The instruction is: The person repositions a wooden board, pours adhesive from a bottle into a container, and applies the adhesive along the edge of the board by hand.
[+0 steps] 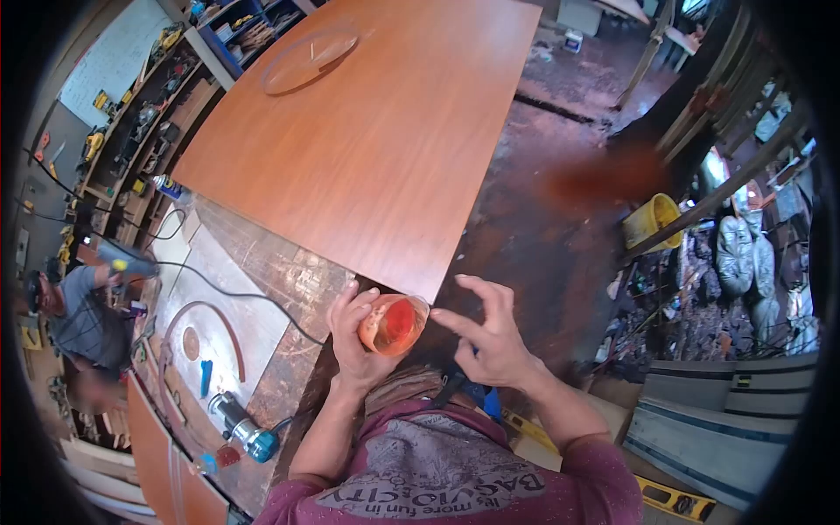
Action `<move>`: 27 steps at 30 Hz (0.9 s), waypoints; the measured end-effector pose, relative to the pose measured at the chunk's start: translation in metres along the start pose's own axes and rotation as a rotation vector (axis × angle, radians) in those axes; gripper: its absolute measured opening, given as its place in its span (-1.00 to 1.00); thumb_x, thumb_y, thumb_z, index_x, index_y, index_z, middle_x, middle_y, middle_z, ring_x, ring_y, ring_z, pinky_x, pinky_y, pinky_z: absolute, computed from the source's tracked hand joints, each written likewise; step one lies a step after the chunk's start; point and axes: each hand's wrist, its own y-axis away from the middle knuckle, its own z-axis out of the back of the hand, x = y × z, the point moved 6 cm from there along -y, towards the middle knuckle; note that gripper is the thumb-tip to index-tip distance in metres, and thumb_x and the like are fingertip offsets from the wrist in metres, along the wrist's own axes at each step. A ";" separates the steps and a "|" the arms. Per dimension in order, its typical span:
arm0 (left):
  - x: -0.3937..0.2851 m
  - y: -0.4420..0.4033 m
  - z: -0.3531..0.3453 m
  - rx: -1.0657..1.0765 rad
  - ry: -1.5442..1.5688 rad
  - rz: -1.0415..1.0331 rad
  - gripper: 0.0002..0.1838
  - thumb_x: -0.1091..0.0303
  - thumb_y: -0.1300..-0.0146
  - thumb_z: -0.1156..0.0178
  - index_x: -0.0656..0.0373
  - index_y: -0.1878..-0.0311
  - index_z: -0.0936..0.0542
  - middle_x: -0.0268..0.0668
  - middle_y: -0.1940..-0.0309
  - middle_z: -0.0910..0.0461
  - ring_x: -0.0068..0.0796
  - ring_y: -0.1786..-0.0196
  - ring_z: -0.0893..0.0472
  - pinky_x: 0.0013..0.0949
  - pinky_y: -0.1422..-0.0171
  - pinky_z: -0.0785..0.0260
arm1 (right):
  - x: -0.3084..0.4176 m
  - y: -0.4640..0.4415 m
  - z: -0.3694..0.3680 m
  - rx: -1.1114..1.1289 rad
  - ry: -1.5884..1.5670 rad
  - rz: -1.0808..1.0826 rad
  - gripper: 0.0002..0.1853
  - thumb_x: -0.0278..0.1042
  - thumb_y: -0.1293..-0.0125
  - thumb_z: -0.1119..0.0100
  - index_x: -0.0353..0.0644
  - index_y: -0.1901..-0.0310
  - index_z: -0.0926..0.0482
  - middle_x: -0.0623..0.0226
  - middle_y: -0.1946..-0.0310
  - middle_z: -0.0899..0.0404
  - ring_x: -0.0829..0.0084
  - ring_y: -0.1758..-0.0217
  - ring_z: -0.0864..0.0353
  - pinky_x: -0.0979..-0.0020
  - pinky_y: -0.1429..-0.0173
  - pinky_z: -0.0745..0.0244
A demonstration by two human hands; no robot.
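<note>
My left hand (354,337) is wrapped round a rounded, orange-tinted, see-through container or roll (372,325) with a bright red round patch inside; its exact kind is unclear. My right hand (499,337) is beside it with fingers apart, the index fingertip at its right rim; I cannot tell whether they touch. Just beyond both hands lies the near corner of a large reddish-brown wood-grain panel (367,149). On the panel's far part rests a thin strip coiled in a loop (267,80).
A worktable (306,280) at left carries a teal power tool (249,430), a blue tool (206,378), a curved strip (234,337) and a black cord (241,294). Another person (83,315) stands left, near a power tool (127,262). A yellow bucket (639,229) is at right.
</note>
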 end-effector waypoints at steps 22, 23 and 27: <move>0.012 0.029 0.034 -0.335 -0.192 0.113 -0.17 0.06 -0.12 -0.64 0.04 -0.35 -0.36 -0.18 -0.31 -0.60 0.08 -0.50 -0.46 0.26 -0.64 0.07 | 0.086 -0.057 -0.055 0.490 0.183 -0.027 -0.38 -0.64 -0.01 -0.24 -0.21 -0.22 -0.63 -0.34 -0.54 -0.04 -0.43 -0.54 -0.09 -0.26 -0.58 -0.26; 0.014 0.030 0.034 -0.332 -0.201 0.122 -0.17 0.05 -0.13 -0.64 0.04 -0.35 -0.36 -0.18 -0.31 -0.60 0.08 -0.50 -0.46 0.27 -0.64 0.07 | 0.086 -0.058 -0.056 0.491 0.166 -0.050 -0.39 -0.64 -0.01 -0.24 -0.22 -0.21 -0.64 -0.33 -0.53 -0.05 -0.43 -0.55 -0.08 -0.26 -0.58 -0.25; 0.017 0.032 0.030 -0.326 -0.217 0.148 -0.23 0.00 -0.20 -0.58 0.03 -0.33 -0.37 -0.19 -0.31 -0.60 0.07 -0.53 -0.42 0.28 -0.66 0.14 | 0.087 -0.053 -0.063 0.511 0.074 -0.168 -0.43 -0.63 -0.03 -0.23 -0.20 -0.18 -0.65 -0.31 -0.55 -0.06 -0.41 -0.58 -0.03 -0.24 -0.60 -0.21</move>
